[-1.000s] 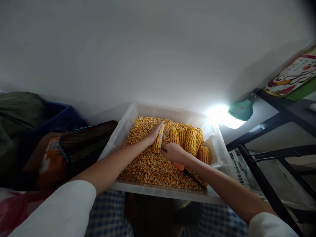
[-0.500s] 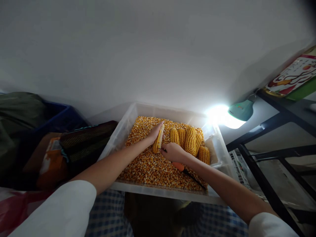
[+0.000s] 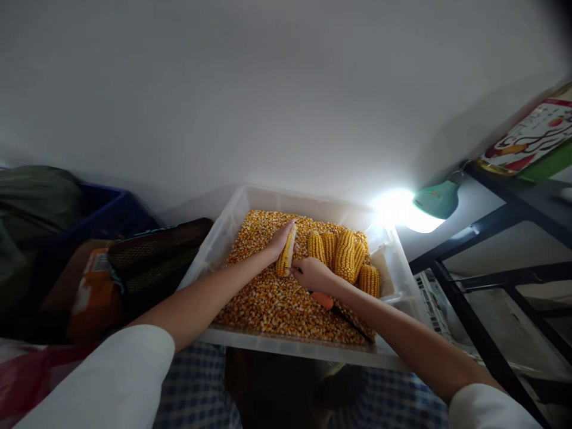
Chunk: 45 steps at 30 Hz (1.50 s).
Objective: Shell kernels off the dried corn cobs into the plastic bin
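My left hand is wrapped round a corn cob, holding it tilted above loose corn kernels. A pale bare strip runs along the cob's right side, with yellow kernels on the rest. Close by the cob's lower end, my right hand is closed on a thin dark pointed tool, mostly hidden by the fingers. Below the right wrist shows an orange handle with a long black shaft; whether it joins the tool in the hand, I cannot tell. Several full corn cobs lie right of my hands.
A translucent plastic bin holds the corn. A lit green-capped lamp hangs at its back right from a dark metal rack. On the left are a black mesh bag and a blue crate. A wall rises behind.
The right hand and dark tool tip have drawn slightly right, away from the cob. More of the cob's lower right side looks bare. The left hand stays nearly still.
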Each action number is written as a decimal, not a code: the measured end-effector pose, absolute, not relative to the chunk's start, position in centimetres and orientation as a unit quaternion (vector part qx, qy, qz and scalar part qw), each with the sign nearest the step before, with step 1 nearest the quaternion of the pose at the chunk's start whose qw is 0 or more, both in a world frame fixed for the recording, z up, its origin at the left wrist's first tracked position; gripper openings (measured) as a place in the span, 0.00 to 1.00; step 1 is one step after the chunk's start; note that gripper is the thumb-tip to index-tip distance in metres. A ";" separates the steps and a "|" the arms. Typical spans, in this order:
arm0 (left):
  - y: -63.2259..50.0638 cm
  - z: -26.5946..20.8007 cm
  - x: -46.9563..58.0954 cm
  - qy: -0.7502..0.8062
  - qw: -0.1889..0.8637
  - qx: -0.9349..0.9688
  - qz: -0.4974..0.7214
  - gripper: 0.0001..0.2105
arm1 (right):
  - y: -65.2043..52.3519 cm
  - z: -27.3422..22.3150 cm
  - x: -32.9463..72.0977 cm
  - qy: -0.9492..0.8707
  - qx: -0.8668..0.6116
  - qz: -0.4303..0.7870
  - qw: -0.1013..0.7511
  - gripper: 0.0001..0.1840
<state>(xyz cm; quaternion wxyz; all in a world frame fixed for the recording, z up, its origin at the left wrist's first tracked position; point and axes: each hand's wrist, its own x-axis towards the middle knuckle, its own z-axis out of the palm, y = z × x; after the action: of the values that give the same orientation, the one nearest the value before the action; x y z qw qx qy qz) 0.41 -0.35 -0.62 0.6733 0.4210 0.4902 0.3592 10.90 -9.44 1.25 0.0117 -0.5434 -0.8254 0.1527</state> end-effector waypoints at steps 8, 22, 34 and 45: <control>-0.7 -0.1 0.5 0.496 0.664 0.422 0.367 0.21 | -8.5 0.8 11.8 -0.839 -0.491 0.223 0.071 0.17; -2.8 -0.1 1.8 0.348 0.495 0.722 0.334 0.17 | -8.5 1.3 12.3 -0.863 -0.380 0.328 0.058 0.14; 0.6 -1.6 0.2 0.515 0.659 0.418 0.355 0.22 | -8.3 3.9 12.4 -0.874 -0.440 0.207 0.023 0.15; 0.3 -1.5 0.1 0.513 0.642 0.440 0.362 0.22 | -8.3 3.8 12.5 -0.876 -0.450 0.169 0.037 0.18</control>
<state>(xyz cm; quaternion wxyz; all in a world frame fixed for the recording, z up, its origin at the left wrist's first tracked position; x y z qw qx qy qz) 0.06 0.35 -1.50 0.6416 0.4399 0.5134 0.3624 12.47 -8.32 3.83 0.0372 -0.4502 -0.8760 0.1690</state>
